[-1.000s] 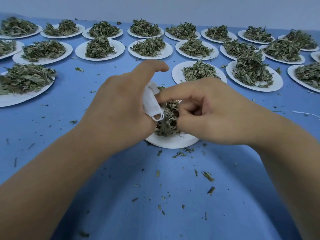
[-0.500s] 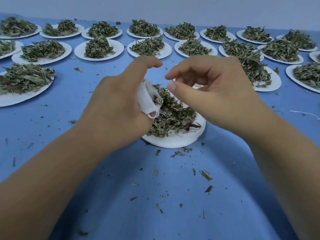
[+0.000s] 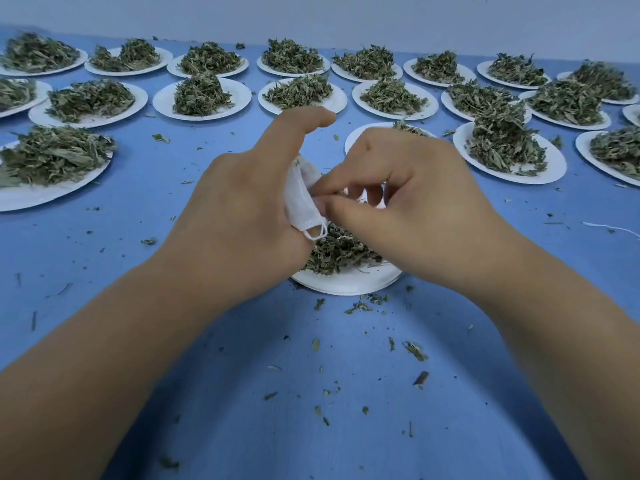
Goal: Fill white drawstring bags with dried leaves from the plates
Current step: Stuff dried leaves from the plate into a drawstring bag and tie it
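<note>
Blue table against a plain pale wall. White plates heaped with dried leaves run in two rows along the far edge, with a few more nearer on both sides.

Hands are together at centre, over the near plate. Left hand grips the white drawstring bag: the fabric is bunched in curled fingers, the thumb is lifted clear, and a cord loop hangs out below the fist. Right hand has its thumb and forefinger tips bunched at the bag mouth, touching the fabric. Can't tell if leaves are in that pinch, since the fingers hide it.

The near plate's heap is mostly covered by both hands; only its front part and the rim show. One more plate sits directly behind the right hand, largely blocked by it.

Leaf crumbs litter the near side of the table, plus a short brown stem piece. A loose white string lies on the table at far right.
</note>
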Available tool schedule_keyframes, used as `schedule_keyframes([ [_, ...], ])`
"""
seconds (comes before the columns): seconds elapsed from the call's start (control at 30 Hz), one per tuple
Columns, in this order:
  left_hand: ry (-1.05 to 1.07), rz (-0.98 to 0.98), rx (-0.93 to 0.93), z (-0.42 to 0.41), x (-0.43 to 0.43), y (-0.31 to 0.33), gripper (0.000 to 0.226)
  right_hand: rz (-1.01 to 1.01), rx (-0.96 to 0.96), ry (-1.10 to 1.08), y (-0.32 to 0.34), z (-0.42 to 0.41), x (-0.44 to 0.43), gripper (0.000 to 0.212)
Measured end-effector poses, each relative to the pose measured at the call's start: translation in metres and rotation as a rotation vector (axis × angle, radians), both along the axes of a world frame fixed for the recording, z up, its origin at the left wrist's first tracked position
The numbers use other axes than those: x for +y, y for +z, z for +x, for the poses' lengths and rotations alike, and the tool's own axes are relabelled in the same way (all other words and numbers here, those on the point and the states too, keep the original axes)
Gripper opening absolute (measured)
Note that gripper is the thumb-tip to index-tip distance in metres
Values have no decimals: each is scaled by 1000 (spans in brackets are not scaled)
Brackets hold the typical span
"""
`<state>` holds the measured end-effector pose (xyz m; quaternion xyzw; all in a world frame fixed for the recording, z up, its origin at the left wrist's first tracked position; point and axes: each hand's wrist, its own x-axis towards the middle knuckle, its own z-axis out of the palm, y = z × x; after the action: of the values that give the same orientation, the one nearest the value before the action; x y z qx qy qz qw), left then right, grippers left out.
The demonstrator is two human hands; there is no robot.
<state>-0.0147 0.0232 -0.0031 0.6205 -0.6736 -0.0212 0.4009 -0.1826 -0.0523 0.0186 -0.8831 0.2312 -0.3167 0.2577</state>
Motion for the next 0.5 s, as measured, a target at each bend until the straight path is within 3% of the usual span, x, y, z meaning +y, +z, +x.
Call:
schedule_keyframes([
  [0.07, -5, -3, -6, 0, 0, 0, 79, -42, 86, 54, -1, 0, 2, 20],
  [0.23, 3, 6, 41, 6, 0, -1, 80, 25, -60, 75, 1, -11, -1, 27],
  [0.5, -17, -62, 67, 3, 0, 0, 76, -32, 116, 158, -3, -7, 1, 43],
])
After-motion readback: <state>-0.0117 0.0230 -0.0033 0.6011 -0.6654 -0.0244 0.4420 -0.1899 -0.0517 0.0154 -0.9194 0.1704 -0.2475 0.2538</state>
